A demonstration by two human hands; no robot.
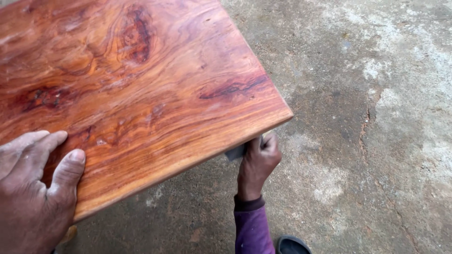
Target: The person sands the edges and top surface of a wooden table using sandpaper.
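Sanding the edge of a reddish slab (136, 89) here, strong swirly grain, glossy top. It fills the upper left of the view, sitting above a rough concrete floor (367, 117), with its near corner pointing right.

Left hand (33, 188) lies flat on the top at the lower left, fingers (68, 169) side by side and pressed down, thumb not clearly visible. Looks like it's just steadying the slab.

Right hand (259, 162) is under the front edge near the corner, fingers curled and pinching a small grey pad (235, 152), sandpaper by the look of it, held up against the underside of the edge. Purple sleeve (252, 226) below it, and a dark shoe (292, 245) on the floor beside that.

How I'd do this bit well:
- keep the left palm's weight on so the slab doesn't shift
- run the pad along the edge with the grain, not across it
- light even pressure, and don't linger at the corner or it rounds off
- keep the pad folded tight so it stays off the finished top

Can't tell how smooth the underside is, it's hidden.
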